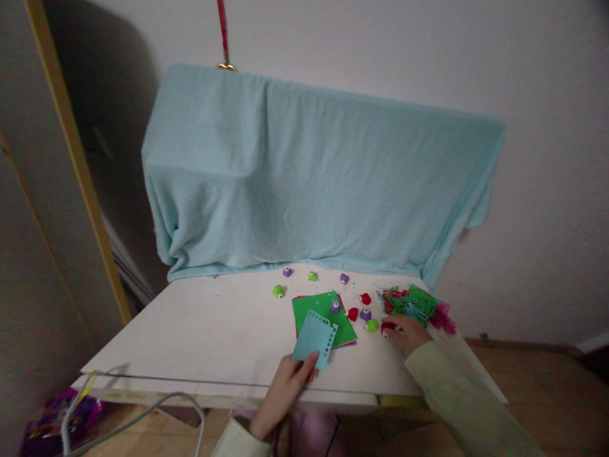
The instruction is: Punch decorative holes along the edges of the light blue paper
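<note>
My left hand [295, 374] is closed on a light blue sheet of paper [311, 339], thumb on top. Small punched holes run along the sheet's top and right edges. Under it lies a stack of coloured paper [307, 309] with green on top. My right hand [409, 335] has its fingers around a red paper punch [387, 327], partly hidden by them. Close by are a green punch [371, 325], a purple punch [365, 313] and two more red punches, one of them [353, 314] beside the stack. Another purple punch [335, 307] rests on the green paper.
Right of the punches lies a heap of perforated paper scraps [413, 304]. Several more punches, such as a green one [278, 291], stand farther back on the white table [200, 324]. A light blue cloth [333, 178] covers something behind. A pale cable [166, 400] hangs at the front left.
</note>
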